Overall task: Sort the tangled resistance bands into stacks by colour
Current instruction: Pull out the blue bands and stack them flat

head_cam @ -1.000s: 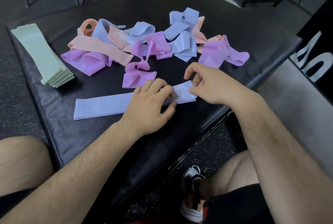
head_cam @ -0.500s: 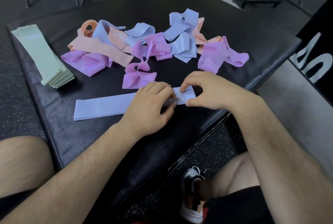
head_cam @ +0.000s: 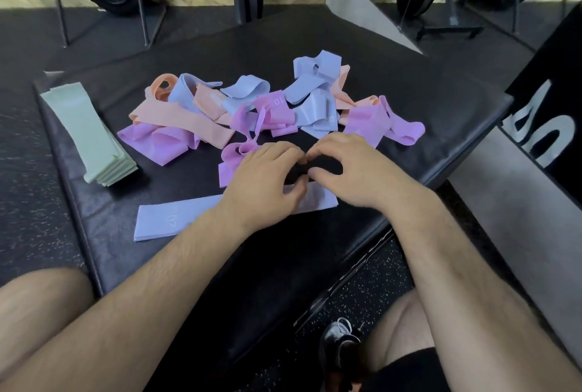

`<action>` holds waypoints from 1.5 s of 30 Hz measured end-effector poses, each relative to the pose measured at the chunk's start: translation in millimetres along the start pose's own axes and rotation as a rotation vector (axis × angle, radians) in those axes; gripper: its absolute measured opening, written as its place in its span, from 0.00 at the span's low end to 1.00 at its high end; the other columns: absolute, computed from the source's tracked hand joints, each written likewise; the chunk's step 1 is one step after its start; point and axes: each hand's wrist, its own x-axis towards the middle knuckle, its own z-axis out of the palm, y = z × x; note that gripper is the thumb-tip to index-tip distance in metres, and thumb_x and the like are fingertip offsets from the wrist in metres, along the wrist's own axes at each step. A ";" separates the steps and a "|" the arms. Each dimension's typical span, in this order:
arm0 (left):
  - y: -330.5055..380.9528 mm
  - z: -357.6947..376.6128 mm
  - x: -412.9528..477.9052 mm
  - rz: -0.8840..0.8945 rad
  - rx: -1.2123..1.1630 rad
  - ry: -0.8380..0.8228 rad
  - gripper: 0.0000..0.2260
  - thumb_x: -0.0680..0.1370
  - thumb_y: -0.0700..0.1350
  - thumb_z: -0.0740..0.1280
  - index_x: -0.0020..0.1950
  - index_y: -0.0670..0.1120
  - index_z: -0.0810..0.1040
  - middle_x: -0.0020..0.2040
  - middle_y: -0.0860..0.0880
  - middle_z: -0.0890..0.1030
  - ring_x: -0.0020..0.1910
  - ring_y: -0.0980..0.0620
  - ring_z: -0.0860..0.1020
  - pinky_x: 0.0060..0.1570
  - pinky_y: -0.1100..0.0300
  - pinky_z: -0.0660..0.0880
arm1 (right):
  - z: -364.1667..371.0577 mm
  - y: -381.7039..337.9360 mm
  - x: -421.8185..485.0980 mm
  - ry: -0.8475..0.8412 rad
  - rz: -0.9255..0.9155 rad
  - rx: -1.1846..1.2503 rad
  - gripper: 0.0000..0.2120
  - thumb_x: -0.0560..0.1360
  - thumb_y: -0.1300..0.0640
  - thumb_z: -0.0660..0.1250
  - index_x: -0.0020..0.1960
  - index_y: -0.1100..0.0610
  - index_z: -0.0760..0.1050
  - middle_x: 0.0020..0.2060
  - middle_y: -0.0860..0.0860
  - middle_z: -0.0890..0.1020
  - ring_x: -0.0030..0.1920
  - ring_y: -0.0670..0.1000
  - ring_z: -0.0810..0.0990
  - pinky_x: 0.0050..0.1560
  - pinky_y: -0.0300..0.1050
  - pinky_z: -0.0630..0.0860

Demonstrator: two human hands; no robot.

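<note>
- Resistance bands (head_cam: 201,120) mostly unsorted, tangled mid-mat: peach, pink-purple, lavender-blue.
- Done: mint-green stack (head_cam: 85,136) squared up at far left of padded mat (head_cam: 409,76).
- Begun: one lavender-blue band (head_cam: 176,218) laid flat, near side of tangle.
- Left hand (head_cam: 264,177) and right hand (head_cam: 352,171) curled over its right end, fingertips almost meeting; impossible to tell whether gripping.
- Left to do, judging by the tangle: three colours to separate and stack.
</note>
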 end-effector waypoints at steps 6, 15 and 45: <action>-7.0 -3.6 47.6 -0.016 0.024 -0.005 0.15 0.77 0.47 0.65 0.62 0.47 0.79 0.54 0.49 0.80 0.54 0.48 0.75 0.51 0.60 0.65 | -6.2 3.1 28.0 0.137 0.084 0.003 0.16 0.81 0.52 0.62 0.68 0.43 0.75 0.65 0.43 0.76 0.68 0.50 0.69 0.63 0.54 0.75; -14.4 21.9 130.1 -0.146 0.097 -0.149 0.16 0.79 0.46 0.65 0.66 0.45 0.74 0.64 0.46 0.77 0.62 0.44 0.74 0.60 0.50 0.71 | -11.4 15.3 53.6 0.144 0.254 -0.015 0.21 0.82 0.57 0.58 0.74 0.47 0.69 0.65 0.50 0.77 0.65 0.55 0.71 0.55 0.51 0.76; 37.6 -71.9 132.0 -0.306 -0.559 0.087 0.06 0.81 0.48 0.67 0.48 0.47 0.81 0.39 0.52 0.83 0.39 0.54 0.83 0.43 0.58 0.82 | -26.7 -12.4 41.7 0.713 -0.027 0.577 0.07 0.82 0.59 0.64 0.58 0.53 0.76 0.51 0.41 0.82 0.53 0.42 0.80 0.49 0.34 0.74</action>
